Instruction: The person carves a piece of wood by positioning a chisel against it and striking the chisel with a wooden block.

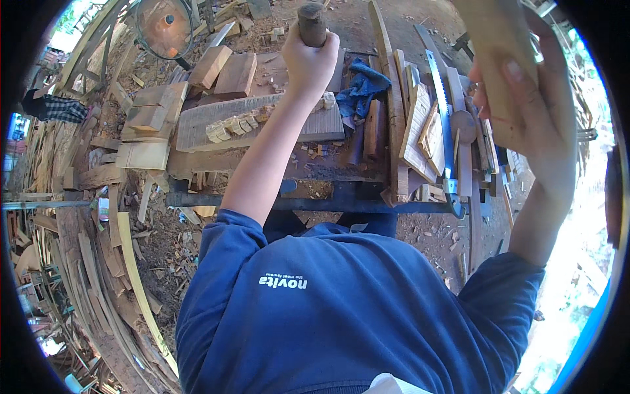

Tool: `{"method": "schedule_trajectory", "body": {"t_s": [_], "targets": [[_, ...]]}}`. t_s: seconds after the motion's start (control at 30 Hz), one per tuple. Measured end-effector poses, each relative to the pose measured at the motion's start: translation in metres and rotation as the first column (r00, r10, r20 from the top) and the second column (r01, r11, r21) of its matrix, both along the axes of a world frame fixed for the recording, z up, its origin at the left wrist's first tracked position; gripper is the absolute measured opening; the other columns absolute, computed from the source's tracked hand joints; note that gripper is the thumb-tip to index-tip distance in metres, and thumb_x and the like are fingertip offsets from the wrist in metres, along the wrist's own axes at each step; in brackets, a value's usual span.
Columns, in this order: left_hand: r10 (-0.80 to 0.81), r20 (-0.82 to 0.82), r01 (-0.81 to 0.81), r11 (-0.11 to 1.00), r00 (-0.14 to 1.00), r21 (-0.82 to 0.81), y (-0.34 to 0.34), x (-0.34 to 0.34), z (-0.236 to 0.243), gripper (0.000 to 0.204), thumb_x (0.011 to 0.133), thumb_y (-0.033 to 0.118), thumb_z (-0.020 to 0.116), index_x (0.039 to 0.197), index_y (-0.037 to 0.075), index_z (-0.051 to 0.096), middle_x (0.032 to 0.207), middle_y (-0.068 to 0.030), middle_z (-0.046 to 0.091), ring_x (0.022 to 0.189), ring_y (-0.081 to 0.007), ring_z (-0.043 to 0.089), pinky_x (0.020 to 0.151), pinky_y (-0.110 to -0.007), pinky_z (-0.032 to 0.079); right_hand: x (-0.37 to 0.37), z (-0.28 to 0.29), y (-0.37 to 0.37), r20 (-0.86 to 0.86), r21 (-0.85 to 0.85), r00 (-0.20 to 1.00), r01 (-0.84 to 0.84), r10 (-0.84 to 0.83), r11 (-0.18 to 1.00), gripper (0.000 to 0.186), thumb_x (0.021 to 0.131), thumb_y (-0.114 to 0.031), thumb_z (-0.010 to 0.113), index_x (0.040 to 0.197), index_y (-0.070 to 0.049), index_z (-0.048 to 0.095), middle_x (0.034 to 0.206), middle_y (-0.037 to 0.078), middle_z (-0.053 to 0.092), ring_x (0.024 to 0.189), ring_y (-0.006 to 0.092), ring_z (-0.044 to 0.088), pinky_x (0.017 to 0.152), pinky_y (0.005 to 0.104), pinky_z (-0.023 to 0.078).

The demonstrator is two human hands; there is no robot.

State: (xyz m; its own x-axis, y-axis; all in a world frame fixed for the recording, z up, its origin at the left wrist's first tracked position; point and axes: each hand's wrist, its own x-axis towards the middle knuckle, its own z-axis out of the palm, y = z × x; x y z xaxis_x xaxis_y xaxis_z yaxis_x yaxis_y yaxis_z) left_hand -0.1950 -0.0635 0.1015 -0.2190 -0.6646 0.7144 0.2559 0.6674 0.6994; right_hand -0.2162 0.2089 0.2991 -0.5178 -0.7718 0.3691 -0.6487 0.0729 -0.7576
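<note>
My left hand is closed in a fist around a dark, round-ended wooden handle, held up over the far part of the workbench. Whatever the handle belongs to is hidden below my fist. At the upper right, my right hand grips a pale wooden board, thumb on its face, raised close to the camera. Beneath my left forearm, a grey plank lies across the bench with a row of small cut wood pieces on it. A crumpled blue cloth sits just right of my left hand.
A handsaw with a blue-looking blade lies among long wood strips at right. Wooden blocks and a pale block are stacked at left. A round fan stands at far left. Scrap wood and shavings litter the ground.
</note>
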Motion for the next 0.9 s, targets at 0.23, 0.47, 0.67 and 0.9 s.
{"method": "schedule_trajectory", "body": {"t_s": [0.23,0.47,0.67,0.9], "targets": [[-0.058,0.029,0.054,0.988,0.998,0.143,-0.003,-0.003,-0.004,0.019,0.083,0.016,0.07,0.079,0.002,0.058,0.065,-0.0045,0.062,0.057,-0.0149,0.061,0.057,-0.032,0.049,0.027,0.02,-0.025,0.176,0.155,0.984,-0.062,0.034,0.986,0.051,0.103,-0.008,0.049,0.148,-0.009,0.023,0.083,0.006,0.061,0.057,0.0088,0.054,0.052,0.0243,0.041],[-0.027,0.023,0.025,0.997,0.999,0.078,0.001,-0.004,-0.002,0.019,0.083,0.016,0.071,0.081,0.001,0.059,0.066,-0.0061,0.064,0.057,-0.0171,0.062,0.058,-0.034,0.05,0.028,0.007,-0.022,0.067,0.085,0.995,0.062,-0.068,0.994,0.051,0.103,-0.008,0.049,0.147,-0.009,0.024,0.078,0.006,0.061,0.054,0.0082,0.053,0.05,0.0243,0.04],[-0.044,0.089,0.04,0.998,0.995,0.044,0.006,-0.008,-0.001,0.019,0.08,0.012,0.071,0.089,0.001,0.06,0.072,-0.0153,0.065,0.065,-0.0295,0.067,0.065,-0.039,0.053,-0.008,0.023,-0.008,-0.05,-0.087,0.998,-0.053,0.049,0.995,0.049,0.102,-0.015,0.053,0.146,-0.007,0.033,0.074,0.007,0.063,0.053,0.0098,0.056,0.046,0.0256,0.044],[-0.024,0.078,0.023,1.0,0.997,0.013,0.008,-0.011,-0.002,0.02,0.079,0.012,0.071,0.09,0.0,0.059,0.072,-0.0162,0.066,0.065,-0.0318,0.068,0.065,-0.04,0.054,-0.018,0.032,-0.015,-0.387,-0.113,0.881,0.247,-0.271,0.962,0.039,0.102,-0.023,0.057,0.135,-0.007,0.044,0.084,0.008,0.065,0.06,0.0129,0.061,0.052,0.0248,0.049]]}}
